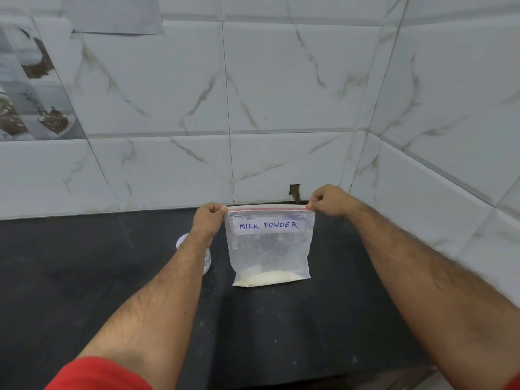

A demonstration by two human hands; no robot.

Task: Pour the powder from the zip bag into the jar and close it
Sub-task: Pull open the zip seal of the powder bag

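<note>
Both hands, left hand and right hand, pinch the top corners of the zip bag, which stands upright and apparently sealed. The jar waits just left of the bag; unzipping likely comes next.

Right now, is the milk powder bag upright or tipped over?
Upright. The bag stands on the counter, powder settled at its bottom, each hand pinching a top corner: left hand, right hand.

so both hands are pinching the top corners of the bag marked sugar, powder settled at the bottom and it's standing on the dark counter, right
Not quite: the label on the bag reads MILK POWDER, not sugar, as the head view shows. The rest holds: the left hand and right hand each pinch a top corner, the powder sits at the bottom, and the bag stands on the dark counter.
</note>
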